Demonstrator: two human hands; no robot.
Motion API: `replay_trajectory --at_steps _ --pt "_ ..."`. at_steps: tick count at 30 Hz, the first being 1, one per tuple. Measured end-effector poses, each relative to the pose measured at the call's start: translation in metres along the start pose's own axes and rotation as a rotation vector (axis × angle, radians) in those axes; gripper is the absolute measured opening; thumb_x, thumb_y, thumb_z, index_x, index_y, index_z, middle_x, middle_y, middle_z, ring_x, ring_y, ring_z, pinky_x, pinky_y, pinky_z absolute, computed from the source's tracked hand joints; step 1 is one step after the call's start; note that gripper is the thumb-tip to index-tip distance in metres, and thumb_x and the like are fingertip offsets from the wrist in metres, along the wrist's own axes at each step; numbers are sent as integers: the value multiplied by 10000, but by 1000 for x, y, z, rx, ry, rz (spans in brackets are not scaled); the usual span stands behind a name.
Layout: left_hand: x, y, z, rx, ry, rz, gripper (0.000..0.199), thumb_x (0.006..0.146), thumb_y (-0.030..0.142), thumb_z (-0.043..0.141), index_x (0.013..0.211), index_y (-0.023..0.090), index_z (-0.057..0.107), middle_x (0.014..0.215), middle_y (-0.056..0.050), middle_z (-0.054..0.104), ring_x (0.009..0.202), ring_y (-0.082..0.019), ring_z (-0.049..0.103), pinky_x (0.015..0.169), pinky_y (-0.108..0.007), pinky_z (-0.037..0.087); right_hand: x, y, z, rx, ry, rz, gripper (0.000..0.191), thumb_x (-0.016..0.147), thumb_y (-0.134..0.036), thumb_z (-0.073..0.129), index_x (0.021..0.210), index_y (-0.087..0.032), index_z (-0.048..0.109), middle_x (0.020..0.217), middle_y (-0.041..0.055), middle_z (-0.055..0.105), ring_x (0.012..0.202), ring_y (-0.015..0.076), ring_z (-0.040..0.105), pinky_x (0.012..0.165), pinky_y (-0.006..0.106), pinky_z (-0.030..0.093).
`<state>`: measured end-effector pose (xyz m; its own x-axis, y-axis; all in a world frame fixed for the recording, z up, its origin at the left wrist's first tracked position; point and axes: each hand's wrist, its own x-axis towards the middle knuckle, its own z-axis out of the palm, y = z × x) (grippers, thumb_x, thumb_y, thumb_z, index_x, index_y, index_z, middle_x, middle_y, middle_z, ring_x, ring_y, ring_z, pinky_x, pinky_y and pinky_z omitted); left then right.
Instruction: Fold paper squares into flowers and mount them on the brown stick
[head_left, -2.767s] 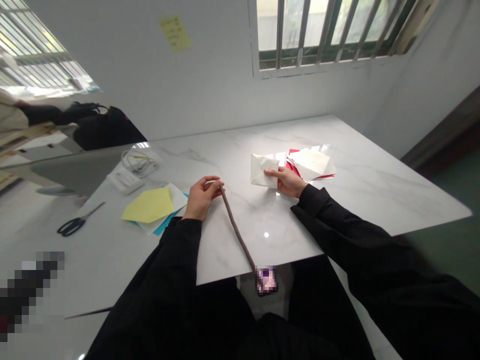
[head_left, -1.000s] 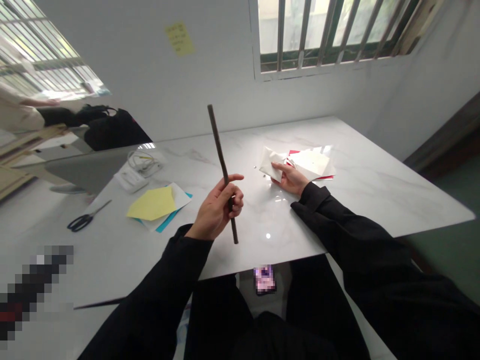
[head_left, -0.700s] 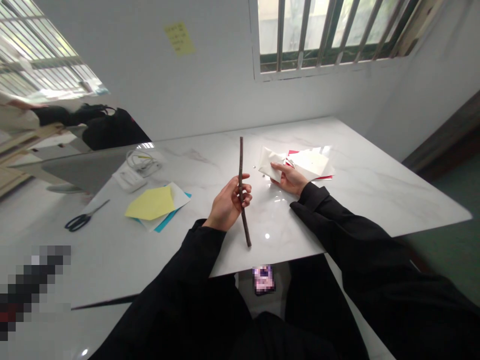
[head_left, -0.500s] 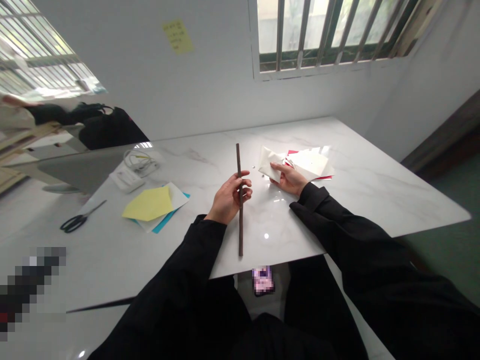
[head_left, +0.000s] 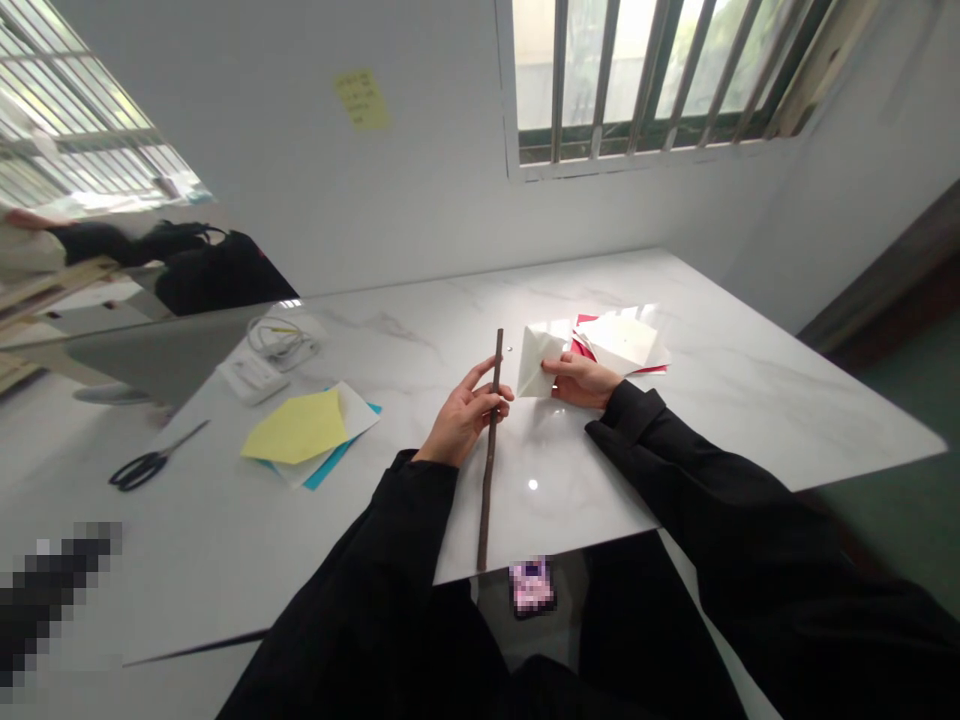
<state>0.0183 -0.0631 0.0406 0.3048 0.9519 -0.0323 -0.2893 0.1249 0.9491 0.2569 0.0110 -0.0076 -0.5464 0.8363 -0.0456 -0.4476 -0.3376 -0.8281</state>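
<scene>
My left hand (head_left: 471,415) is closed around a thin brown wooden stick (head_left: 489,480), which slants from above my fingers down to the table's front edge. To its right, my right hand (head_left: 585,380) pinches a folded piece of white paper (head_left: 537,365) by its right side. The paper stands beside the stick, apart from it. Just past my right hand lies a pile of cut white paper (head_left: 621,340) over red paper (head_left: 654,370). One tiny pale bit (head_left: 510,349) sits on the table between stick and paper.
On the left lie yellow paper (head_left: 296,425) over white and blue sheets, black scissors (head_left: 142,468), and a white power strip (head_left: 251,375) with a coiled cable. The marble-patterned table (head_left: 750,400) meets a wall below a barred window (head_left: 637,80). A sticky note (head_left: 362,100) hangs there.
The stick has shifted lower and now tilts, its top leaning right. My left hand has moved slightly right and down. The white paper has turned more upright in my right hand.
</scene>
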Motion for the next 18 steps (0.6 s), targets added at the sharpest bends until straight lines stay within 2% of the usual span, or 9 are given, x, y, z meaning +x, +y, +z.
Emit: replay_trajectory --at_steps 4,7,13,18 --pt "0 -1 0 10 51 11 528 813 297 829 1298 163 667 881 -16 685 718 -108 577 706 -261 449 -2 2 3 -23 -58 26 403 757 -299 955 1077 -174 743 1064 91 818 1035 252 770 919 376 625" --pt "1 -2 -2 6 65 10 442 829 373 848 1184 147 711 864 -26 684 726 -110 588 707 -254 465 -3 3 6 -28 -82 33 424 721 -320 979 1042 -171 746 1078 104 818 1047 265 770 906 373 631" --pt "3 -3 -5 -20 73 -5 458 822 380 860 1187 132 738 863 -37 707 702 -105 602 688 -240 478 -5 -1 11 -19 -45 19 401 717 -316 977 1025 -189 752 1039 95 823 1005 265 783 850 358 650" --pt "3 -3 -6 -13 92 -14 555 821 377 857 1293 132 697 860 -44 730 676 -107 615 675 -240 493 -7 -3 13 -20 -39 27 368 731 -281 960 1014 -188 745 1016 93 823 1027 273 782 854 364 652"
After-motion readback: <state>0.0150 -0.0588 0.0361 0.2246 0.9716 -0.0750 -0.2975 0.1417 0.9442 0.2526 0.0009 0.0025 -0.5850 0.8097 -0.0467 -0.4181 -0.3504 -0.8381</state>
